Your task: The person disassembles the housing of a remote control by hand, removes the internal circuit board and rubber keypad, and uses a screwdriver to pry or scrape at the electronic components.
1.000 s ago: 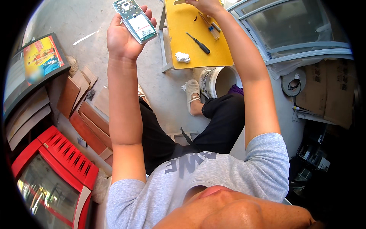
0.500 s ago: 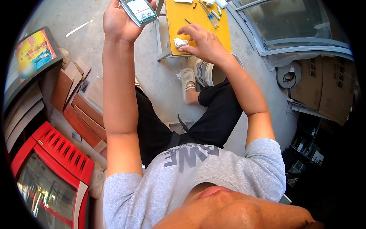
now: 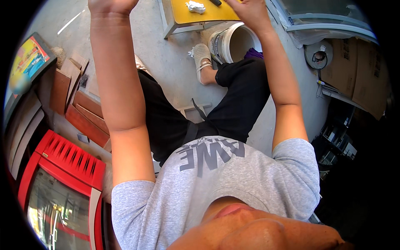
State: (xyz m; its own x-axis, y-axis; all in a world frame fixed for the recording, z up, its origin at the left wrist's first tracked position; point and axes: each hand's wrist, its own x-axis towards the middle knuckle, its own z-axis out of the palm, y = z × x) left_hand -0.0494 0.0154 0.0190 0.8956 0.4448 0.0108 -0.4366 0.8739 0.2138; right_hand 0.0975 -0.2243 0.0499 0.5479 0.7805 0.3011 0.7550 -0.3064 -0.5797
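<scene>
My left hand (image 3: 112, 6) is at the top edge, raised left of the yellow table. Only its wrist and lower palm show; the fingers and anything in them are cut off. My right hand (image 3: 253, 14) reaches over the near right part of the yellow tabletop (image 3: 183, 12). Its thumb stretches out to the left, away from the palm, while the other fingertips leave the picture. Left of that thumb lies a small dark object (image 3: 215, 2), partly cut off. A crumpled white tissue (image 3: 195, 6) rests near the table's front left corner.
A white bucket (image 3: 228, 43) stands beneath the table's right side, with purple cloth (image 3: 252, 53) by its rim. Wooden boards (image 3: 85, 118) and a red glass-fronted cabinet (image 3: 68, 162) are at left. Cardboard boxes (image 3: 348, 75) and a glazed frame (image 3: 329, 25) stand at right.
Both hands sit higher in the picture, and the table has shifted up with them. The flat handheld device seen in my left hand is now out of view, as are the pens on the table.
</scene>
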